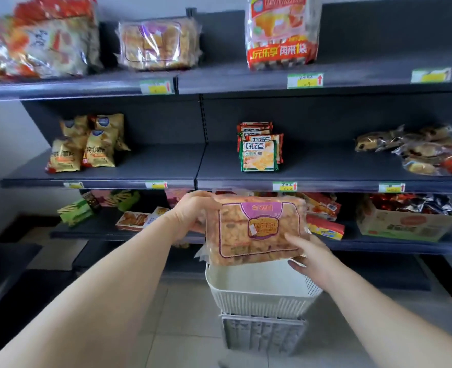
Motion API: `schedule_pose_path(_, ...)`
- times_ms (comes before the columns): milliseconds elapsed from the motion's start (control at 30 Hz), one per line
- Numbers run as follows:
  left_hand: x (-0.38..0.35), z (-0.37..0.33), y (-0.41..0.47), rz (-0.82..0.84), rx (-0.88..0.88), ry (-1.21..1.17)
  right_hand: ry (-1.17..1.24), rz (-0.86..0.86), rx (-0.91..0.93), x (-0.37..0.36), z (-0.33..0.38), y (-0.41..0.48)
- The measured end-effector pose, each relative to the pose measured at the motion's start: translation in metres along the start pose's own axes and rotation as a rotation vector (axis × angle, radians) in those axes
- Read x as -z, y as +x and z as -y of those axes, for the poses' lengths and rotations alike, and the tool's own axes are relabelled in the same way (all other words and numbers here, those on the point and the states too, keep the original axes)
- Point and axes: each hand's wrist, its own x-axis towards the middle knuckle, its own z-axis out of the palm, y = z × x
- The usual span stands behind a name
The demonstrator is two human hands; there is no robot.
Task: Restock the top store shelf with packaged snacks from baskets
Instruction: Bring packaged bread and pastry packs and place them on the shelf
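Observation:
Both my hands hold a clear snack pack with a purple label [256, 229] above the white basket [259, 296]. My left hand [193, 211] grips its upper left corner. My right hand [308, 254] grips its lower right corner, thumb on the front. A matching snack pack [158, 45] lies on the top shelf [219, 81], left of the middle. A tall red and white snack bag [282, 31] stands to its right, and large orange bags [41, 41] fill the shelf's left end.
The white basket sits on a second basket [262, 338] on the tiled floor. The middle shelf holds yellow chip bags [86, 144], green cracker packs [259, 150] and wrapped cakes [421, 152]. The lower shelf has a cardboard box [405, 224] and assorted packs.

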Motion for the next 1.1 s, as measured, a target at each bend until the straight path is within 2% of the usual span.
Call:
schedule_pose_path(167,0.021,-0.037,-0.016,-0.298,-0.112,-0.193,0.069,0.037,0.196,-0.046,0.037,-0.012)
schedule_pose_path(267,0.032,-0.069,-0.024,-0.394,-0.223,-0.279,0.057,0.098,0.301,-0.077,0.072,-0.016)
schedule_pose_path(500,0.090,-0.132,-0.014,-0.600,-0.407,-0.172,0.018,0.205,0.535,-0.140,0.157,-0.015)
schedule_pose_path(667,0.137,-0.183,0.023,-0.679,-0.526,-0.182,-0.068,0.239,0.668,-0.190,0.213,-0.003)
schedule_pose_path(833,0.181,-0.251,0.082,-0.676,-0.635,-0.154,-0.063,0.159,0.730,-0.248,0.280,0.023)
schedule_pose_path(967,0.207,-0.303,0.131,-0.507,-0.654,-0.258,-0.088,0.055,0.778,-0.291,0.331,0.055)
schedule_pose_path(1100,0.233,-0.331,0.181,-0.452,-0.656,-0.163,-0.231,0.008,0.803,-0.323,0.364,0.090)
